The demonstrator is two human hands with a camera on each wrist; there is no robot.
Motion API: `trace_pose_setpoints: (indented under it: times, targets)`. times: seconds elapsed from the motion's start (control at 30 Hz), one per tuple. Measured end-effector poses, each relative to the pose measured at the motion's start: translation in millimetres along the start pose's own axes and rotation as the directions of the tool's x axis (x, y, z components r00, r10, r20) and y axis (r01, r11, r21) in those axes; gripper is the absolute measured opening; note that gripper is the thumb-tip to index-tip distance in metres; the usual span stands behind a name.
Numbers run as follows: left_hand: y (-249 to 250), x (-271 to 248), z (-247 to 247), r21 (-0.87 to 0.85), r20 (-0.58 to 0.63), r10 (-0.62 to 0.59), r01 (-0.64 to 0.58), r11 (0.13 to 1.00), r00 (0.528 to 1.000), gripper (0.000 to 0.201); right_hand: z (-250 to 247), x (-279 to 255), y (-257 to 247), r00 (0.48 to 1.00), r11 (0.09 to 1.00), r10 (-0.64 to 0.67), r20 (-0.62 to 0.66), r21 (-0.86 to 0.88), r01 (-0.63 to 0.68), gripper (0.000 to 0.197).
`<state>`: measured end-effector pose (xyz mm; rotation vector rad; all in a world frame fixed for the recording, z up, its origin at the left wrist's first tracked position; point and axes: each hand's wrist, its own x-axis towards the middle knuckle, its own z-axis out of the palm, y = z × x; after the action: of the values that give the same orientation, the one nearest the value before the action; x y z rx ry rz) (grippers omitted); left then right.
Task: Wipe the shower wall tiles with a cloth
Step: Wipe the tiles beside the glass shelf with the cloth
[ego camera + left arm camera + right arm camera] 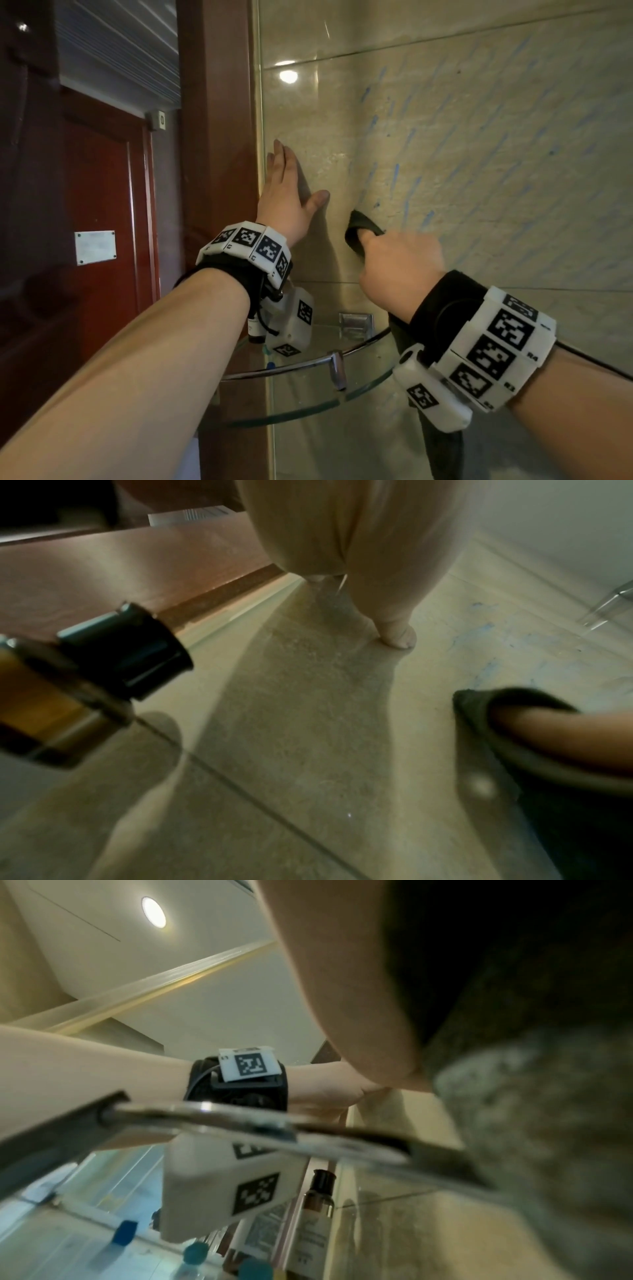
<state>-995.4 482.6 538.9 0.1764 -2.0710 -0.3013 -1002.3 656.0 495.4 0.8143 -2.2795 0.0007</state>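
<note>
The beige shower wall tiles (479,144) carry many slanted blue streaks (397,171). My right hand (397,260) grips a dark grey cloth (359,229) and holds its bunched end against the wall at the left edge of the streaked area; the rest of the cloth hangs down below my wrist (442,445). My left hand (291,192) lies flat on the tile near the corner, fingers straight and pointing up, thumb spread to the right. In the left wrist view the cloth (479,710) wraps a finger of my right hand. The right wrist view shows the cloth (531,1096) close up, blurred.
A glass corner shelf (308,394) with a chrome rail (335,363) sits just below both wrists. A small amber bottle with a black cap (113,653) stands on it near the corner. A glass panel edge (262,137) and a dark wood door frame (215,137) bound the wall on the left.
</note>
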Motion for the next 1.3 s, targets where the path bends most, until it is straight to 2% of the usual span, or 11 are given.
trace_pose_setpoints:
  times: [0.13, 0.27, 0.4, 0.53, 0.67, 0.8, 0.93, 0.97, 1.03, 1.17, 1.3]
  targets:
    - [0, 0, 0, 0.005, 0.0, -0.001, 0.001, 1.0, 1.0, 0.088, -6, 3, 6, 0.996, 0.996, 0.093, 0.001, 0.007, -0.093, 0.035]
    - [-1, 0, 1, 0.015, -0.006, 0.001, -0.001, 1.0, 1.0, 0.088, -6, 3, 4, 0.999, 0.999, 0.046, 0.023, 0.01, -0.046, 0.05]
    - [-1, 1, 1, 0.021, -0.004, -0.003, 0.003, 1.0, 1.0, 0.088, -8, 2, 7, 0.996, 0.996, 0.092, 0.016, -0.002, -0.092, 0.042]
    - [-1, 1, 1, 0.018, -0.001, -0.002, 0.002, 1.0, 1.0, 0.088, -8, 1, 3, 0.999, 0.999, 0.047, -0.001, -0.023, -0.047, 0.05]
    - [-1, 1, 1, 0.019, -0.007, -0.001, 0.001, 1.0, 1.0, 0.088, -10, -1, 5, 0.994, 0.996, 0.089, 0.071, -0.03, -0.087, 0.032]
    - [-1, 0, 1, 0.015, -0.007, -0.002, 0.002, 1.0, 1.0, 0.088, -10, 0, 5, 0.994, 0.996, 0.083, 0.078, -0.035, -0.08, 0.048]
    - [-1, 1, 1, 0.015, -0.01, 0.001, -0.001, 1.0, 1.0, 0.088, -17, -9, 5, 0.997, 0.996, 0.076, 0.025, 0.042, -0.077, 0.009]
    - [-1, 1, 1, 0.014, -0.007, 0.0, 0.0, 1.0, 1.0, 0.088, -18, -11, 4, 0.998, 0.997, 0.056, -0.023, 0.059, -0.054, 0.009]
    - [-1, 1, 1, 0.015, -0.004, 0.001, -0.001, 1.0, 1.0, 0.088, -17, -10, 1, 0.997, 0.999, -0.022, -0.068, 0.03, 0.024, 0.019]
    - [-1, 0, 1, 0.025, -0.002, 0.004, -0.003, 1.0, 1.0, 0.088, -9, -5, -2, 0.982, 0.981, -0.157, 0.101, -0.096, 0.167, 0.052]
    - [0, -1, 1, 0.031, -0.006, 0.006, -0.005, 0.999, 1.0, 0.087, -5, -2, -4, 0.982, 0.975, -0.137, 0.133, -0.155, 0.157, 0.05]
